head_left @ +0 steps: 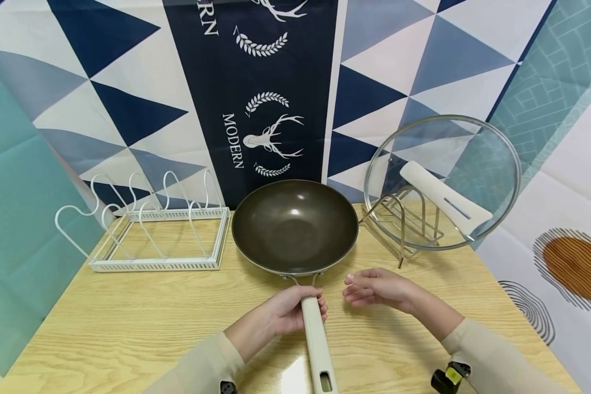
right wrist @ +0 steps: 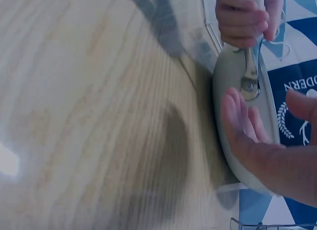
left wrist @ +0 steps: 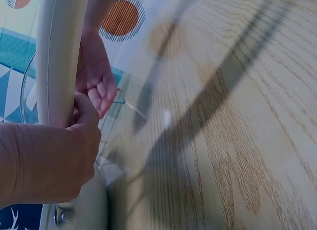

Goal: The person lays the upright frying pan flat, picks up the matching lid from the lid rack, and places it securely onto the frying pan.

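Note:
A dark-lined wok (head_left: 295, 227) with a long cream handle (head_left: 317, 339) is at the middle of the table in the head view. My left hand (head_left: 295, 309) grips the handle close to the pan, its fingers wrapped beneath and the thumb on top. To the right of the handle, my right hand (head_left: 379, 290) hangs with loosely bent fingers and holds nothing. The right wrist view shows that right hand (right wrist: 257, 141) beside the wok's pale outer wall (right wrist: 230, 91), with the left hand (right wrist: 245, 20) round the handle beyond.
A glass lid (head_left: 487, 164) with a cream grip leans in a bronze wire rack (head_left: 402, 230) at the back right. A white rack (head_left: 157, 265) with wavy wire dividers stands at the back left. Patterned cloth (head_left: 276, 76) covers the wall behind the wooden table (head_left: 143, 317).

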Demonstrator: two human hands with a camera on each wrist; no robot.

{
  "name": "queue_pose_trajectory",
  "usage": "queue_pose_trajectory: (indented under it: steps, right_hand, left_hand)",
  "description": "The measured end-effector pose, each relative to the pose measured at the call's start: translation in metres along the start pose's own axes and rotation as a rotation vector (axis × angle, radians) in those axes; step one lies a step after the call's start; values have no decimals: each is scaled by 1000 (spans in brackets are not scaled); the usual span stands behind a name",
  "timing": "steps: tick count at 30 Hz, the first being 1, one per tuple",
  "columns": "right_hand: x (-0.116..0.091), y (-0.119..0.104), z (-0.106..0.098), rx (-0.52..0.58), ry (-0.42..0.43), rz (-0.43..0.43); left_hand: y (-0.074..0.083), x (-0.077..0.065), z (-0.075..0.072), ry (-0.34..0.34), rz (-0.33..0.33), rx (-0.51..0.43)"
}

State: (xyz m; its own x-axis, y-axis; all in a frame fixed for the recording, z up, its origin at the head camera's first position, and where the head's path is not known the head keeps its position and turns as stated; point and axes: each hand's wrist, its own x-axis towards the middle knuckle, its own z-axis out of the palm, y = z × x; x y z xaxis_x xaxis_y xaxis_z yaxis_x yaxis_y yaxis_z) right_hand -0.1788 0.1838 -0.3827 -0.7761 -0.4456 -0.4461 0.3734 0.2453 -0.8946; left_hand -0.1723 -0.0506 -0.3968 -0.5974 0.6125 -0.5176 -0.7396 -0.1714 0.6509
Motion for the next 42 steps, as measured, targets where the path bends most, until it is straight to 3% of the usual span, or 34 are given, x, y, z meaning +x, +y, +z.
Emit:
queue_pose_trajectory:
  steps: [7, 24, 42]
  right_hand:
    - [12, -9, -8, 102, 143, 15]
    - [37, -23, -19, 305, 345, 43]
    - [53, -27, -25, 436, 368, 62]
  left_hand:
    - [-1, -5, -1, 0, -16, -7]
    - [-3, -13, 0, 22, -14, 32]
    - [-1, -23, 1, 103, -30, 108]
